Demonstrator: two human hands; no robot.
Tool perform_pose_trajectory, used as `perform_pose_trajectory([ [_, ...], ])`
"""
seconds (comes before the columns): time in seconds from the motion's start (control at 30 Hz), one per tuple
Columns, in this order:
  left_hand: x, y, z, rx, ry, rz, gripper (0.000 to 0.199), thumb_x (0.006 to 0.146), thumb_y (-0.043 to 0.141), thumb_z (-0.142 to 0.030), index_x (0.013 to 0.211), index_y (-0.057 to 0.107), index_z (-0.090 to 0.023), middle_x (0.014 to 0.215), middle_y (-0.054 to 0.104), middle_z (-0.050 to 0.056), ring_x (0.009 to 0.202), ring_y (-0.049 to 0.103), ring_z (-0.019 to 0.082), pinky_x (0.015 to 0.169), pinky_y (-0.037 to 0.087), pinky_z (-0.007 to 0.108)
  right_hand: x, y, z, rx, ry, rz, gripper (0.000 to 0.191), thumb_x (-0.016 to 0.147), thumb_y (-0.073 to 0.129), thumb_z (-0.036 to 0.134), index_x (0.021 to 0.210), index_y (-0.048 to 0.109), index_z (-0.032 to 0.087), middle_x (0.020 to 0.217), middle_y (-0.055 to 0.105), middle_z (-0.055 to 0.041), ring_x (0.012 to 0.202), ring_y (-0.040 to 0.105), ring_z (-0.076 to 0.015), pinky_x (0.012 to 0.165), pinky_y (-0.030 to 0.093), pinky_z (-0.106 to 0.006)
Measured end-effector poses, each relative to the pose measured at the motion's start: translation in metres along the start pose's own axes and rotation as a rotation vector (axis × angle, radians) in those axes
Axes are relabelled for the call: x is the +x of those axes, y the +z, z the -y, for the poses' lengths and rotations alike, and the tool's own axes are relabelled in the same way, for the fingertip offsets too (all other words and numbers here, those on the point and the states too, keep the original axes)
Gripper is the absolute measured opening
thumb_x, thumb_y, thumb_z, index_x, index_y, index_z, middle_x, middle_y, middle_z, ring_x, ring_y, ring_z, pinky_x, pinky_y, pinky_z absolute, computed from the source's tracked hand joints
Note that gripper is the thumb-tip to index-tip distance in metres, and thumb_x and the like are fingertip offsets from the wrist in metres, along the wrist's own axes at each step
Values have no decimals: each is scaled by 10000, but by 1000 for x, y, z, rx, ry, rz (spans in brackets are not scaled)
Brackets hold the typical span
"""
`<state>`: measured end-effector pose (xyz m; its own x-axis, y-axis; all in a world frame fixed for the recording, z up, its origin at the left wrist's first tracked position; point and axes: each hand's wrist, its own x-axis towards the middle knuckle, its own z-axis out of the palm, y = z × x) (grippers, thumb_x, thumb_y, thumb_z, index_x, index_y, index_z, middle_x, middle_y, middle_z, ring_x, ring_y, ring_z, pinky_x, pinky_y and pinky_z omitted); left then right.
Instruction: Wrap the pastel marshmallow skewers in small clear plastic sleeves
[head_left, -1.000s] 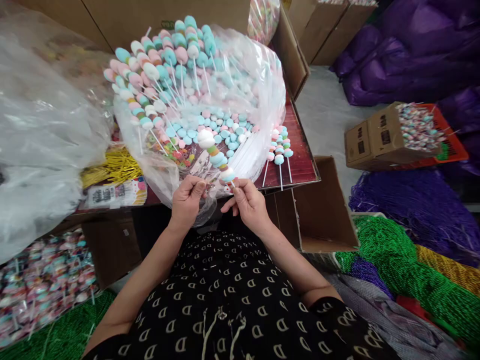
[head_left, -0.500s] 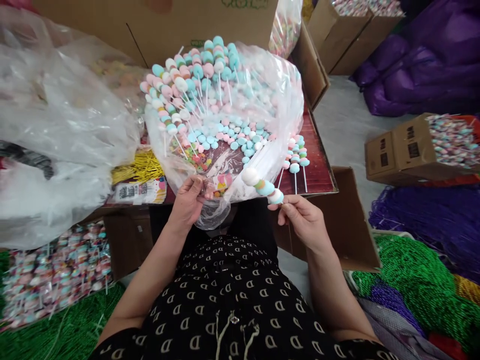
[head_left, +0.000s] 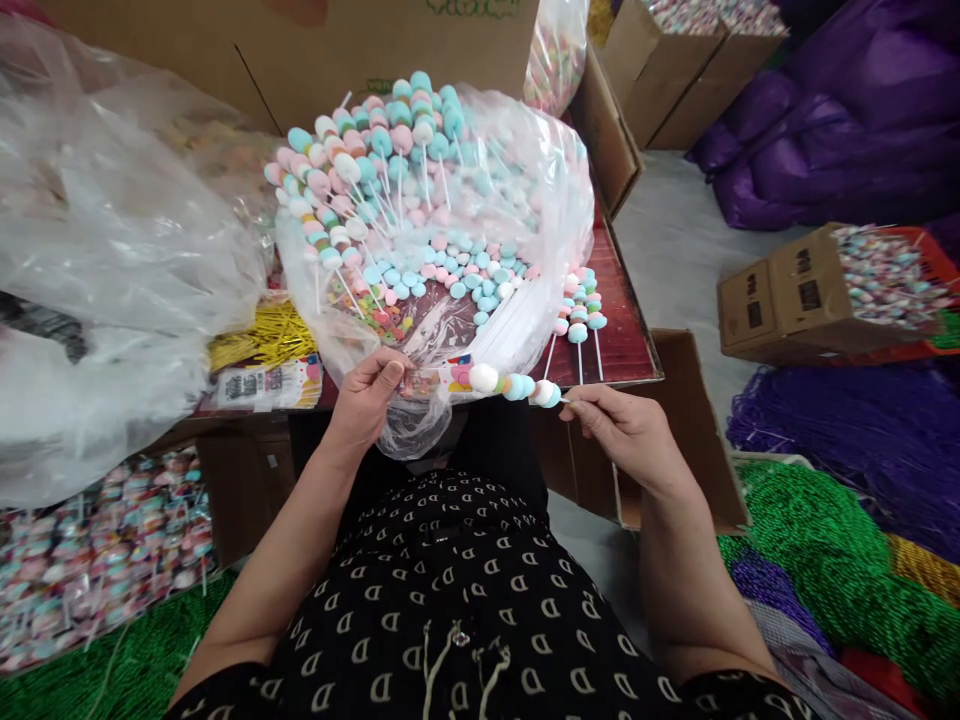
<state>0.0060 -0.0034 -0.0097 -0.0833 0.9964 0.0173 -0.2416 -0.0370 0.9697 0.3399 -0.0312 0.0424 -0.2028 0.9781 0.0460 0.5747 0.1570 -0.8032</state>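
My right hand (head_left: 624,428) pinches the white stick of a marshmallow skewer (head_left: 519,387), threaded with white and blue marshmallows and gummy pieces. The skewer lies nearly level, its white tip pointing left. My left hand (head_left: 367,398) is closed on one end of a small clear printed bag (head_left: 452,374). The skewer's tip meets the bag's right end; whether it is inside I cannot tell. Behind both hands, a large plastic bag (head_left: 559,190) holds many finished skewers (head_left: 382,140), loose marshmallows (head_left: 469,270), gummy candies (head_left: 379,318) and white sticks (head_left: 517,320).
Yellow twist ties (head_left: 270,335) and a stack of printed bags (head_left: 262,384) lie left on the red table (head_left: 626,330). Several skewers (head_left: 579,310) rest at its right edge. An open carton (head_left: 675,430) stands below right. Wrapped skewers (head_left: 112,550) fill the lower left.
The marshmallow skewer has swung from a slant to nearly level, its tip now lower and at the small bag. My right hand has shifted slightly right; the left still grips the bag.
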Motion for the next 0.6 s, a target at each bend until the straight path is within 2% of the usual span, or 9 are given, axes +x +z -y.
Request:
perform_pose_trajectory([
  [0.13,2,-13,-2,246,144,106,292,900,760,-488,809,740,-211,758,637,9,666,554,135,680,472,288,1,-7,-4,-21,3,39,186,953,626,335,908,771,227,727,759,-4,554,600,-124,568,470,-253],
  [0.27,3,-15,-11,394,273,194,244,957,701,-419,828,732,-214,829,673,24,746,583,156,769,492,315,2,-5,-7,95,79,55,184,929,673,378,902,763,220,769,770,-16,557,588,-121,553,461,-253],
  [0.43,4,-11,-24,498,360,188,291,954,695,-449,796,728,-206,796,686,33,768,609,174,757,516,324,3,1,-10,187,98,34,203,891,728,415,875,760,215,797,763,-22,595,580,-123,576,467,-260],
  [0.6,1,-7,-30,556,399,189,248,932,720,-436,820,787,-226,823,712,52,783,634,187,761,528,323,3,8,-11,197,117,-3,200,861,762,411,840,755,212,734,711,-4,613,562,-127,590,459,-265],
])
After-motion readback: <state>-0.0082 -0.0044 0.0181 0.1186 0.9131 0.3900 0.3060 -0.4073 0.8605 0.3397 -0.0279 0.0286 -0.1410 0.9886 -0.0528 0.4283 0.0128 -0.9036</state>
